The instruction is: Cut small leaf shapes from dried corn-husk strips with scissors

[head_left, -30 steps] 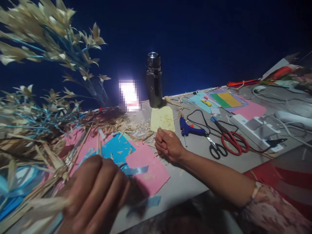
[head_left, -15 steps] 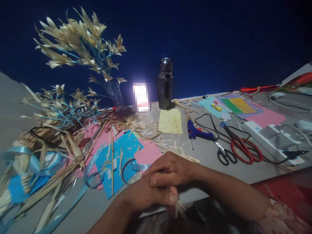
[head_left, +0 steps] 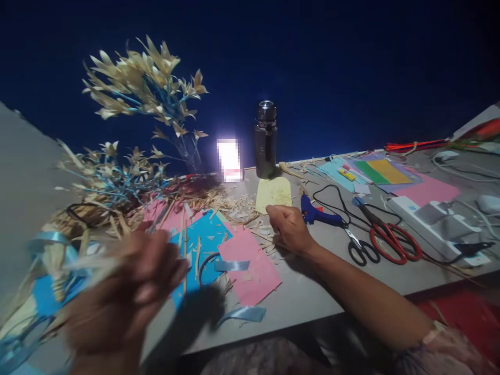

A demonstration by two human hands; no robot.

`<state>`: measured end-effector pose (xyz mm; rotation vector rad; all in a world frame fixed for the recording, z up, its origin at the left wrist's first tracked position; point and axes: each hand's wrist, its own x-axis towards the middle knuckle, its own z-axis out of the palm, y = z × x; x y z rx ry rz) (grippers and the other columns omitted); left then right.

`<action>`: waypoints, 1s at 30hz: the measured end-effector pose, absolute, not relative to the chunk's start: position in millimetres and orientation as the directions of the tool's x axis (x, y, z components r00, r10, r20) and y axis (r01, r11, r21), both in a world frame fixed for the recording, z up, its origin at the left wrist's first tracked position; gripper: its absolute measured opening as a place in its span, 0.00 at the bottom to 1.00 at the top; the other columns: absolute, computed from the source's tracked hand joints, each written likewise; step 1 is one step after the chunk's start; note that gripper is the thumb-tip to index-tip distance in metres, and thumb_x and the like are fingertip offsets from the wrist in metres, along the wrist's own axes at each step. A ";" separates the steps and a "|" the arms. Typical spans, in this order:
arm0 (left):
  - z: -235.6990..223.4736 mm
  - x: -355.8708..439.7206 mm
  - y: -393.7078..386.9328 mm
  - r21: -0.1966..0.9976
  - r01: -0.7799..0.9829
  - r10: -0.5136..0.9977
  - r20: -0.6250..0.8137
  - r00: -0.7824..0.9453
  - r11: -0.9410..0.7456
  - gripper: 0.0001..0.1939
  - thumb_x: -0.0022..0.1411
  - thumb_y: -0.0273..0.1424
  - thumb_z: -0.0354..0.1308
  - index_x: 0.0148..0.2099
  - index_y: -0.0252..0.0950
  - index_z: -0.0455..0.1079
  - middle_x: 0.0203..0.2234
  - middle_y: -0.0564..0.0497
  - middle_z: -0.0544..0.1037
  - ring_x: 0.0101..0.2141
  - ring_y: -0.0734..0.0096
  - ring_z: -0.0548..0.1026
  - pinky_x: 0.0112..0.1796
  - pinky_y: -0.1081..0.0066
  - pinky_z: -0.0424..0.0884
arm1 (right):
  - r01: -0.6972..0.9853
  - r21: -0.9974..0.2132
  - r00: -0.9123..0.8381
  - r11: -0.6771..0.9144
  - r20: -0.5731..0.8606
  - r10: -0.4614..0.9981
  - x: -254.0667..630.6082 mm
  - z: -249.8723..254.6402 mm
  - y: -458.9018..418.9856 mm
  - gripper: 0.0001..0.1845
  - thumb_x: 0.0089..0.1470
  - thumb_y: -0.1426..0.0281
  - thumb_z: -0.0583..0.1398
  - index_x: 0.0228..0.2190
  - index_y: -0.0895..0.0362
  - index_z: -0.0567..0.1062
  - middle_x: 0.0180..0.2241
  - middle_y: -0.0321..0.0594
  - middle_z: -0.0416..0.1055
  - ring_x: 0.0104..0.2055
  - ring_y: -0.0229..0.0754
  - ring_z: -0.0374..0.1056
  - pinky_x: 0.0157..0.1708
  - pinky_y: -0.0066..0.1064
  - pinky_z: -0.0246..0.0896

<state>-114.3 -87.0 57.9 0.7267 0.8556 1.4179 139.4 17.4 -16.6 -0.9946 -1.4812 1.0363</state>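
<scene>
My left hand (head_left: 125,297) is raised close to the camera at the lower left and is blurred by motion. It is closed on pale straw strips (head_left: 94,262) that stick out to its left. My right hand (head_left: 289,227) rests on the grey table (head_left: 312,297) with its fingers curled shut, among straw shavings (head_left: 234,203); whether it pinches a thin strip is too small to tell. It lies just left of a blue glue gun (head_left: 317,215). Between the hands lie a pink sheet (head_left: 250,265) and a blue sheet (head_left: 203,242).
A straw-leaf branch (head_left: 144,88) on blue stems rises at the back left. A dark steel bottle (head_left: 266,139) and a yellow sheet (head_left: 273,194) sit behind my right hand. Red scissors (head_left: 390,240), black scissors (head_left: 361,251), a power strip (head_left: 433,224) and cables lie to the right. Light blue ribbon (head_left: 242,314) curls near the front edge.
Half a second ago both hands were clasped together at the table's front edge. Now they are apart: the left has swung up and left with the straw, the right has moved forward beside the glue gun.
</scene>
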 end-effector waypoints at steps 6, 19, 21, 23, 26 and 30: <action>2.9 -69.4 -50.9 0.901 -0.432 0.990 -0.012 -0.142 -0.051 0.11 0.48 0.36 0.75 0.29 0.36 0.78 0.23 0.54 0.75 0.19 0.81 0.65 0.26 0.75 0.68 | 0.182 -0.914 -0.269 0.361 0.307 0.913 125.9 -35.4 8.5 0.27 0.64 0.61 0.54 0.15 0.55 0.59 0.16 0.30 0.54 0.20 0.34 0.51 0.23 0.29 0.44; -25.4 -50.8 -52.8 0.939 -0.304 0.971 -0.205 -0.122 0.160 0.12 0.57 0.39 0.69 0.33 0.34 0.76 0.15 0.57 0.69 0.15 0.78 0.65 0.18 0.78 0.64 | 0.253 -0.632 -0.346 0.732 0.648 0.679 117.4 -29.7 -17.5 0.07 0.57 0.71 0.65 0.29 0.58 0.73 0.21 0.32 0.69 0.20 0.33 0.60 0.24 0.27 0.52; -28.3 -48.4 -52.5 0.914 -0.359 0.966 -0.240 -0.100 0.190 0.12 0.55 0.37 0.70 0.34 0.33 0.77 0.15 0.57 0.70 0.16 0.79 0.66 0.19 0.78 0.64 | 0.282 -0.658 -0.287 0.699 0.637 0.715 116.8 -30.4 -19.3 0.08 0.56 0.71 0.66 0.30 0.57 0.72 0.21 0.30 0.68 0.18 0.32 0.57 0.22 0.27 0.51; -29.5 -46.7 -52.3 0.899 -0.387 0.964 -0.255 -0.076 0.207 0.11 0.54 0.36 0.71 0.34 0.33 0.78 0.15 0.56 0.71 0.17 0.79 0.67 0.20 0.79 0.64 | 0.299 -0.665 -0.251 0.685 0.637 0.729 116.9 -31.2 -19.2 0.07 0.56 0.72 0.65 0.31 0.56 0.71 0.21 0.30 0.69 0.18 0.32 0.56 0.21 0.27 0.51; -30.9 -45.2 -51.8 0.897 -0.384 0.970 -0.244 -0.018 0.218 0.10 0.54 0.35 0.71 0.32 0.33 0.78 0.15 0.55 0.71 0.18 0.79 0.68 0.21 0.79 0.64 | 0.298 -0.609 -0.272 0.735 0.684 0.677 117.6 -31.4 -16.7 0.03 0.58 0.74 0.62 0.32 0.56 0.73 0.24 0.34 0.72 0.21 0.34 0.62 0.23 0.28 0.55; -33.5 -45.8 -51.1 0.882 -0.419 0.970 -0.242 -0.006 0.217 0.11 0.53 0.35 0.72 0.37 0.34 0.79 0.17 0.53 0.75 0.20 0.76 0.70 0.24 0.76 0.67 | 0.267 -0.557 -0.282 0.787 0.735 0.616 117.8 -29.7 -13.8 0.05 0.60 0.74 0.61 0.31 0.57 0.76 0.24 0.36 0.74 0.24 0.36 0.66 0.26 0.29 0.57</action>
